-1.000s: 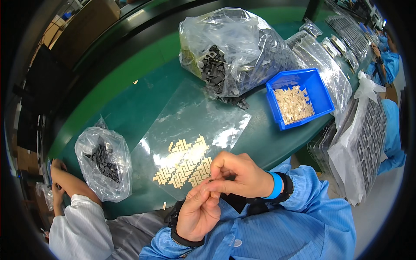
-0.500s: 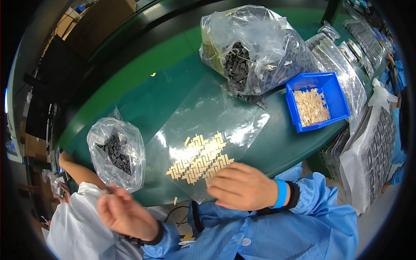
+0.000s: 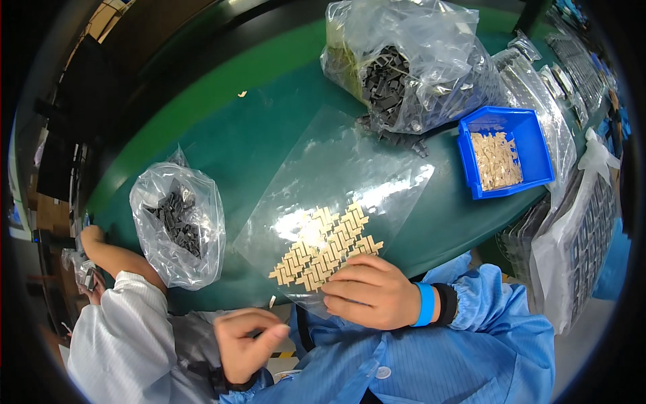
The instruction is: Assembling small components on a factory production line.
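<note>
A clear sheet point(image 3: 289, 182) lies on the green table, bearing rows of small beige L-shaped pieces point(image 3: 328, 250) in an interlocking pattern. My right hand point(image 3: 377, 293) rests at the pattern's lower right, its slightly bent fingers spread over the sheet; the thumb and anything under the fingertips are hidden. In front of my body, left of the sheet's near corner, is my left hand point(image 3: 247, 342), with curled fingers and the thumb pointing right. Whether it holds a small piece is hidden. The nearest container to it is a clear bag point(image 3: 210, 259) of small dark grey parts point(image 3: 178, 219).
A large clear bag point(image 3: 437, 50) of dark parts stands at the back. Right of it, a blue bin point(image 3: 535, 155) holds loose beige pieces point(image 3: 496, 160). Wrapped trays point(image 3: 589, 222) are stacked at the right edge. Another person's arm point(image 3: 128, 259) rests at the left.
My left hand has moved right and toward my body, away from the small bag; a dark bit at its fingertips no longer shows. My right hand stays on the sheet. The view has shifted slightly.
</note>
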